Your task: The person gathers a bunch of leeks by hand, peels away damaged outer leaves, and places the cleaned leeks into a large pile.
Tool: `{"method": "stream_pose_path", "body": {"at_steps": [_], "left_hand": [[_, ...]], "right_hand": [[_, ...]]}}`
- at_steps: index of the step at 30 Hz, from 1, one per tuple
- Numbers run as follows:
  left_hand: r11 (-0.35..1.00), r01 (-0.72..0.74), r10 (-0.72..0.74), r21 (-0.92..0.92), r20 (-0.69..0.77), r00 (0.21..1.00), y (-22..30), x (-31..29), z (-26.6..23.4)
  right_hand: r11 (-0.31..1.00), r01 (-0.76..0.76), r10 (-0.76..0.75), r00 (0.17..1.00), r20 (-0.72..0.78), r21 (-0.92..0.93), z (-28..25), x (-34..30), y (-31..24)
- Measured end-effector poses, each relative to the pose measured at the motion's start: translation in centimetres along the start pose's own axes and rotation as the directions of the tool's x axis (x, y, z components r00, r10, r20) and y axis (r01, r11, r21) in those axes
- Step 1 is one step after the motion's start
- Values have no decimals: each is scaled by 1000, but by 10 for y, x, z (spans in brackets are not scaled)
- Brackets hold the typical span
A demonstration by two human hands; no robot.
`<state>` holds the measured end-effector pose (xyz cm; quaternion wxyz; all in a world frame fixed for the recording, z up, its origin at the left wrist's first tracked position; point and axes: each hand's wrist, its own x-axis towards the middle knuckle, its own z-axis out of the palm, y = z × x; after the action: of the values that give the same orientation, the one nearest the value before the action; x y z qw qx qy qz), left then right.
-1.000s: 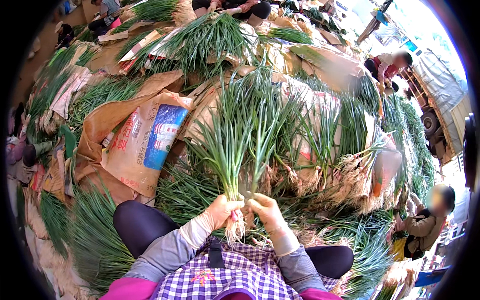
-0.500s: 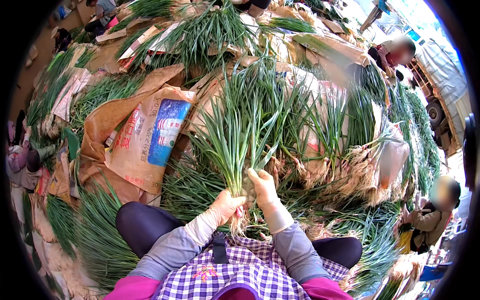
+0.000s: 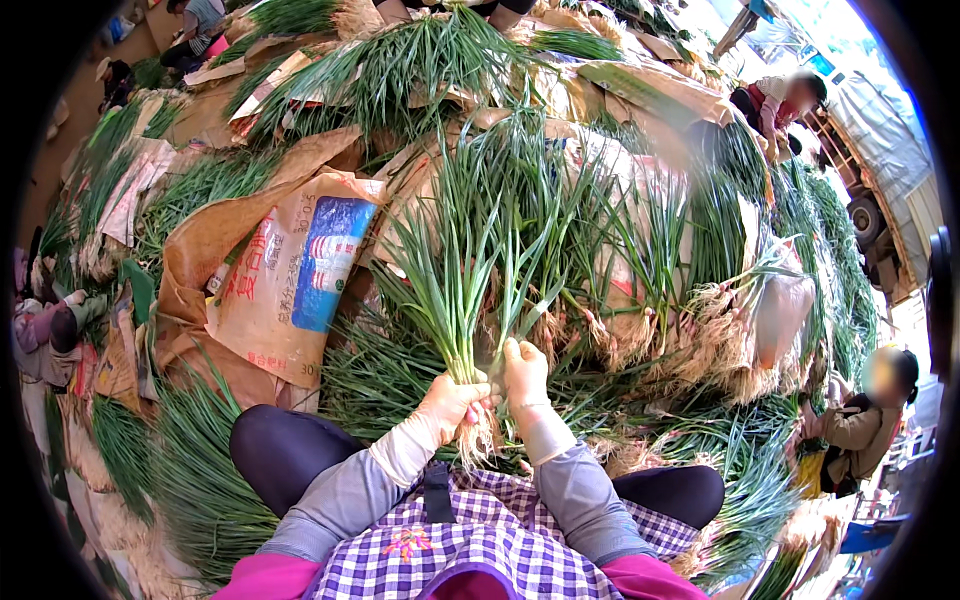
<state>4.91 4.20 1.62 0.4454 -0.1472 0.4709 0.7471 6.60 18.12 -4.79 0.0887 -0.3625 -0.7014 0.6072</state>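
Observation:
A bunch of spring onions [image 3: 452, 318] stands upright in front of me, long green leaves fanning away and pinkish bulbs with pale roots [image 3: 478, 438] hanging below. My left hand [image 3: 448, 404], in a pale glove, is wrapped round its stems just above the bulbs. Close beside it, my right hand [image 3: 525, 374], also gloved, pinches a few separate green leaves [image 3: 512, 300] to the right of the bunch. The tips of those leaves merge with the pile behind, and the lower ends between my hands are partly hidden.
A brown paper sack [image 3: 285, 280] lies at left. More spring onions [image 3: 195, 470] lie beside my left knee, and a rooted row [image 3: 640, 330] rests at right. A co-worker [image 3: 870, 420] sits at far right, another person [image 3: 775, 110] behind. A truck [image 3: 870, 215] stands beyond.
My right hand has shifted slightly right and down, opening a small gap between its leaves and the bunch. My left hand has stayed closed round the stems, moving slightly left.

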Motion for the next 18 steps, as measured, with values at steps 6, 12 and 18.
{"method": "stream_pose_path", "body": {"at_steps": [6,12,18], "left_hand": [[998,-6,-2,63,125,992,-7,-3,0],[998,28,-38,62,165,986,2,0,-20],[998,22,-35,62,215,976,-9,11,-36]], "right_hand": [[874,-166,41,961,-272,-456,-86,57,50],[812,-41,460,659,595,-583,-58,-20,-17],[721,-490,101,774,626,489,-8,-3,-36]]}}
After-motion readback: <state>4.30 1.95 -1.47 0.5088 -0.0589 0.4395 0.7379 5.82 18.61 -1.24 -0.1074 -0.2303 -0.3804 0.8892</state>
